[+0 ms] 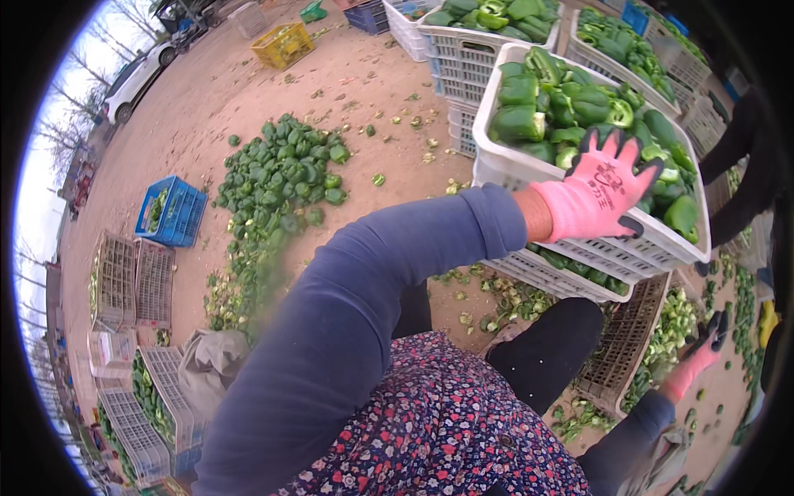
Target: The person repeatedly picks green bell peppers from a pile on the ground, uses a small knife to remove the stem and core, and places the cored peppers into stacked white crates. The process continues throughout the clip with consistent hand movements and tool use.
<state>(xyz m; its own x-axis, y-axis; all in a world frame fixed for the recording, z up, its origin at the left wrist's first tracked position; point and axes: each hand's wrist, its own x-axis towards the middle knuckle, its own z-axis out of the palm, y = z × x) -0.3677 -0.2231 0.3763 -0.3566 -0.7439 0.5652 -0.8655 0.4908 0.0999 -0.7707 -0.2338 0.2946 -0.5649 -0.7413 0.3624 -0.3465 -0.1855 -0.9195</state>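
Pink gloves with black fingertips cover both my hands. My left hand reaches over the near rim of a white plastic crate, fingers spread on the cut green bell peppers heaped in it; no pepper is plainly gripped. This crate stands on another white crate of peppers. Off to the lower right, my right hand is stretched out beside a brown crate of pale green pepper scraps. Its dark fingers are partly blurred, and whether they hold anything cannot be told.
Whole green peppers lie piled on the dirt ground. A blue crate, a yellow crate and stacked grey crates stand around. More filled crates are at the top. Dark legs of another person are at the right edge.
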